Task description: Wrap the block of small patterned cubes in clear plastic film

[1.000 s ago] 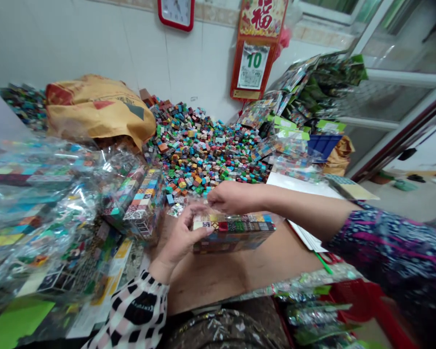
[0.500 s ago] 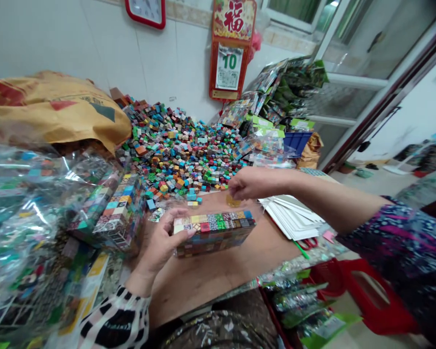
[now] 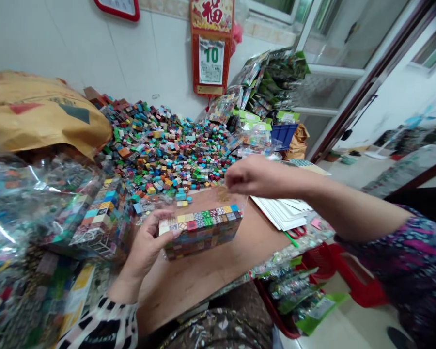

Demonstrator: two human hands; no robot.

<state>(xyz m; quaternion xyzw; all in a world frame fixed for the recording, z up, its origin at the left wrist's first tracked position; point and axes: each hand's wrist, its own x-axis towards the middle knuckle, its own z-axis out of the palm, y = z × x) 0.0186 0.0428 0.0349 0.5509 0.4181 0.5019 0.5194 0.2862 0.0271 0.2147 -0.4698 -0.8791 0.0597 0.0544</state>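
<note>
My left hand (image 3: 147, 249) grips the near left end of a long block of small printed cubes (image 3: 203, 230), thumb on top and fingers behind. Stacked in rows, the cubes stand on the brown board (image 3: 199, 281) and seem wrapped in clear film. Above the block's far right end is my right hand (image 3: 249, 177), closed with its knuckles toward the wall. A yellowish see-through thing (image 3: 223, 195) shows below its fingers, too blurred to name. Whatever lies inside that fist is hidden.
Loose cubes (image 3: 167, 145) are heaped against the wall. At left are a yellow sack (image 3: 39, 114) and bagged cube blocks (image 3: 98, 218). White cards (image 3: 281, 211) and red-handled scissors (image 3: 296, 232) lie at right. A red basket (image 3: 294, 327) of packets stands below the board's edge.
The camera view has shifted, so the whole scene sits further left. My left hand keeps its grip on the block. My right hand stays closed over the block's far end.
</note>
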